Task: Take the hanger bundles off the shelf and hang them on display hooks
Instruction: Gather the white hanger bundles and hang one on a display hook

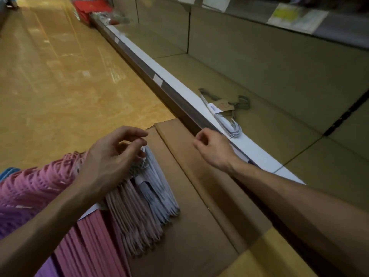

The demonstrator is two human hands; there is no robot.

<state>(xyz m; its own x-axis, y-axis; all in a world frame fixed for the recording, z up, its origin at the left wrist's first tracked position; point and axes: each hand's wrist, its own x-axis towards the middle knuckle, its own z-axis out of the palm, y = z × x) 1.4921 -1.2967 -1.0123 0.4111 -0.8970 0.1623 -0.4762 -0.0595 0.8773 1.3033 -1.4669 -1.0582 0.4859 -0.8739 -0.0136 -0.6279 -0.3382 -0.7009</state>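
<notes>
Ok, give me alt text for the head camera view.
A bundle of pale hangers lies on a store shelf. In front, the left hand hovers over hanging hanger bundles, and the right hand, curled and empty, is beside the shelf edge.

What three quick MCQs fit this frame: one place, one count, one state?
1. Where does the pale hanger bundle lie?
A. on the shelf, near its front edge
B. on the floor
C. in the left hand

2. How many hanger bundles lie on the shelf?
A. one
B. three
C. five

3. What is the right hand doing?
A. gripping the shelf bundle
B. curled, holding nothing
C. pressing flat on the cardboard

Key: 1 A, it rests just behind the white shelf edge; 2 A, only one bundle shows there; 3 B, its fingers curl short of the bundle, over the cardboard box.
</notes>
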